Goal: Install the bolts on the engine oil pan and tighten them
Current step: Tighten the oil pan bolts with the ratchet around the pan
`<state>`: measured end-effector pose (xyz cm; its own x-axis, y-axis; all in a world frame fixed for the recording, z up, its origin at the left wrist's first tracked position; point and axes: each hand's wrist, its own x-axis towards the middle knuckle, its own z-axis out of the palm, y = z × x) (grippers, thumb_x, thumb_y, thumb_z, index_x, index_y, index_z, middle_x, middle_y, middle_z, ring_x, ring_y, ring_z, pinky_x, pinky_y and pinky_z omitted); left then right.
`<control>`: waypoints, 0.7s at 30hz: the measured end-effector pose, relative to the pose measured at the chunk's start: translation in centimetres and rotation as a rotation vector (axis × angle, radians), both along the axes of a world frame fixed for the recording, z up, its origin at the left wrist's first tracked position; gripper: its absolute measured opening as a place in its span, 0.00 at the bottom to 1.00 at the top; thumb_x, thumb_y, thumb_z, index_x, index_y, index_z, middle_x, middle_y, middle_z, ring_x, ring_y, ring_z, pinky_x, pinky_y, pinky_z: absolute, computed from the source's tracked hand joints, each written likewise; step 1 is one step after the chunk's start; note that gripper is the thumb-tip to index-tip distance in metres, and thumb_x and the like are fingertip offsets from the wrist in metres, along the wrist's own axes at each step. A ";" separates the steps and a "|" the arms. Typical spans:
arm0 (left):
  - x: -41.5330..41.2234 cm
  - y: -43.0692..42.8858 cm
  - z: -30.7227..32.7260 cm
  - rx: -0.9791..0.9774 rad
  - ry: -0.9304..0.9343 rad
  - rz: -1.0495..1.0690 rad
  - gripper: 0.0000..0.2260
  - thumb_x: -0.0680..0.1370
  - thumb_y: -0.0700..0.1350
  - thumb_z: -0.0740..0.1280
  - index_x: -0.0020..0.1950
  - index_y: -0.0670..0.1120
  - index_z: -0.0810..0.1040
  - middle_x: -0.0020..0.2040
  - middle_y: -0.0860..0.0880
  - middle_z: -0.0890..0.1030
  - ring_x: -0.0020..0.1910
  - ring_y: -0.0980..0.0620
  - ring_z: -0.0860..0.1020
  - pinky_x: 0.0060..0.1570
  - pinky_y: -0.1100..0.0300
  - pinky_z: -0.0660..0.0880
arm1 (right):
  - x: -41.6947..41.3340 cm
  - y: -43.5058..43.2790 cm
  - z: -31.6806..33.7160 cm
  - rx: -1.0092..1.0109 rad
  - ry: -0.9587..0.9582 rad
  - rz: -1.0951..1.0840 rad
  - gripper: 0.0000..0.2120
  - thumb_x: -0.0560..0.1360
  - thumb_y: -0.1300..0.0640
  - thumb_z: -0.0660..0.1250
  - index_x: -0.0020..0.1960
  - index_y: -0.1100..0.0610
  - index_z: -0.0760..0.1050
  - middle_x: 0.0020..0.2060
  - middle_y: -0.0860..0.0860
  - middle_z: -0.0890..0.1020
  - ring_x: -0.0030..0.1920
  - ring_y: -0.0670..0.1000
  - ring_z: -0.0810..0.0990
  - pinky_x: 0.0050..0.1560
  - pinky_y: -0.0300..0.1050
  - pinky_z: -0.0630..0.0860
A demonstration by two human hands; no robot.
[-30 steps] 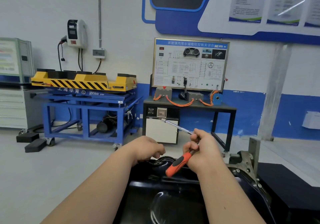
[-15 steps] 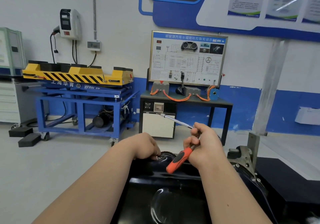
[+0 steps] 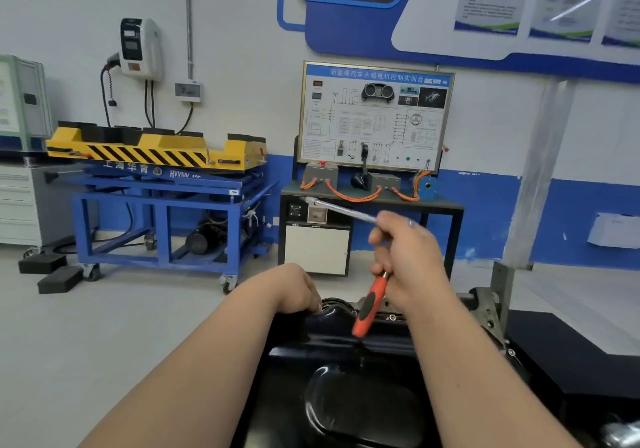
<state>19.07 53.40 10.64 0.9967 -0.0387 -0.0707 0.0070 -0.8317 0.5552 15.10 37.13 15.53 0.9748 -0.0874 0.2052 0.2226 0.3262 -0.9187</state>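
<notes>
Right hand has lifted, gripping the orange-handled wrench — left hand stays curled at the oil pan rim, perhaps starting a bolt — its hold hidden.

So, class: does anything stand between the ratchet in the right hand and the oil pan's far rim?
Only the left hand, resting on that rim of the oil pan, left of the ratchet. Under the right hand nothing visible blocks the rim.
</notes>
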 end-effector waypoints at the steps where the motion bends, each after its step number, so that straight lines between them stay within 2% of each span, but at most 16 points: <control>1: -0.1 0.0 0.0 -0.006 -0.003 0.004 0.02 0.72 0.45 0.72 0.42 0.52 0.85 0.42 0.54 0.82 0.45 0.55 0.78 0.48 0.59 0.71 | -0.6 -0.3 1.1 -0.239 -0.099 -0.042 0.01 0.75 0.61 0.64 0.45 0.56 0.74 0.30 0.52 0.79 0.19 0.46 0.63 0.22 0.40 0.64; 4: -0.4 0.1 0.1 -0.023 -0.010 0.007 0.03 0.72 0.45 0.72 0.44 0.51 0.85 0.38 0.58 0.80 0.41 0.59 0.77 0.47 0.61 0.70 | -2.9 -1.6 4.6 -1.045 -0.390 -0.139 0.05 0.73 0.57 0.65 0.42 0.48 0.75 0.30 0.45 0.80 0.23 0.42 0.71 0.25 0.36 0.68; 6: -0.5 0.1 0.3 -0.005 0.001 -0.007 0.05 0.73 0.45 0.72 0.47 0.49 0.85 0.39 0.57 0.81 0.43 0.58 0.77 0.48 0.61 0.70 | -4.7 -2.1 6.3 -1.361 -0.485 -0.127 0.06 0.72 0.56 0.65 0.38 0.46 0.74 0.29 0.43 0.75 0.28 0.42 0.72 0.30 0.38 0.71; 8: -0.7 0.0 0.4 0.023 0.016 -0.013 0.07 0.74 0.45 0.71 0.51 0.48 0.85 0.47 0.52 0.83 0.49 0.53 0.79 0.52 0.59 0.73 | -6.2 -2.2 7.1 -1.542 -0.523 -0.127 0.05 0.71 0.55 0.63 0.38 0.46 0.73 0.30 0.42 0.73 0.31 0.43 0.72 0.32 0.39 0.70; 12: -0.9 0.0 0.5 0.054 0.007 -0.008 0.10 0.76 0.45 0.69 0.55 0.46 0.84 0.53 0.48 0.83 0.54 0.49 0.78 0.56 0.57 0.73 | -7.5 -1.8 6.5 -1.661 -0.559 -0.116 0.03 0.71 0.53 0.63 0.39 0.47 0.71 0.32 0.43 0.74 0.33 0.43 0.72 0.32 0.38 0.67; 17: -1.1 -0.3 0.7 0.093 0.006 0.012 0.12 0.76 0.45 0.68 0.57 0.42 0.82 0.56 0.44 0.81 0.57 0.46 0.78 0.59 0.54 0.74 | -7.0 -1.0 4.5 -1.672 -0.531 -0.045 0.03 0.72 0.52 0.62 0.41 0.44 0.69 0.33 0.43 0.74 0.34 0.44 0.72 0.32 0.40 0.67; 21: -1.2 -0.4 0.8 0.120 0.008 0.008 0.13 0.76 0.44 0.66 0.58 0.41 0.81 0.57 0.43 0.81 0.58 0.45 0.78 0.60 0.53 0.74 | -6.4 -0.7 3.9 -1.673 -0.510 -0.033 0.02 0.73 0.52 0.61 0.44 0.44 0.70 0.34 0.44 0.75 0.35 0.45 0.73 0.34 0.41 0.70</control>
